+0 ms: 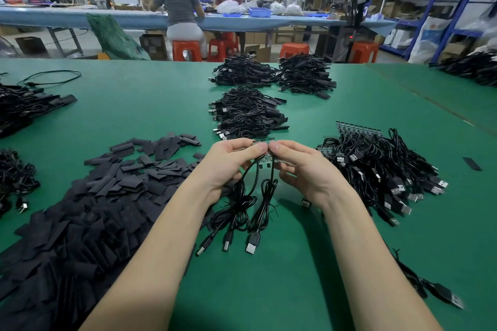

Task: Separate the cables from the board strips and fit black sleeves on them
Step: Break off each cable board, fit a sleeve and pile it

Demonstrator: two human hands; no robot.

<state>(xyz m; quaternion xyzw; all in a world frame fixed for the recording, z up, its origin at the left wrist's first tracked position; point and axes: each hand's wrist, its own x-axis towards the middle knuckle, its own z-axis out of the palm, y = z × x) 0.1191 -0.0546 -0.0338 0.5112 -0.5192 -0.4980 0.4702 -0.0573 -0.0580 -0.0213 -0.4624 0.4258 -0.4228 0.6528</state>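
My left hand (pixel 227 161) and my right hand (pixel 301 166) both pinch a short green board strip (pixel 265 144) above the green table (pixel 269 285). Three black USB cables (pixel 250 207) hang from the strip, their plugs lying on the table near my wrists. A large heap of flat black sleeves (pixel 94 201) spreads at the left. At the right lies a pile of cables still joined to board strips (pixel 376 158).
Piles of sleeved cables (pixel 247 113) lie beyond my hands, with two more piles (pixel 271 72) farther back. More cable heaps sit at the far left (pixel 21 107) and far right (pixel 473 67). A loose cable (pixel 441 293) lies by my right forearm. Two people sit at a distant bench.
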